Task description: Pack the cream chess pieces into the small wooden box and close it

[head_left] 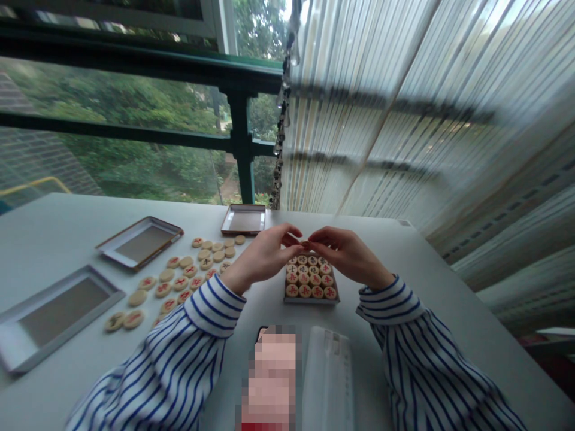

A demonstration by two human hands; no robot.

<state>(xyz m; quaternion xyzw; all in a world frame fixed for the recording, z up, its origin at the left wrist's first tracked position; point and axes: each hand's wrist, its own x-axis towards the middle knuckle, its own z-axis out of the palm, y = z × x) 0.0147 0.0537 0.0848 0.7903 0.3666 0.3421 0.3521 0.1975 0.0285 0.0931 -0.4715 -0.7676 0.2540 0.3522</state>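
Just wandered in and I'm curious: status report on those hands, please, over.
Left hand and right hand: both at one round piece, by far end of box. Inside: rows of marked pieces. Left sleeve blocking view of some loose pieces.

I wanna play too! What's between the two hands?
The head view shows a small round xiangqi piece between the left hand and the right hand, at their fingertips.
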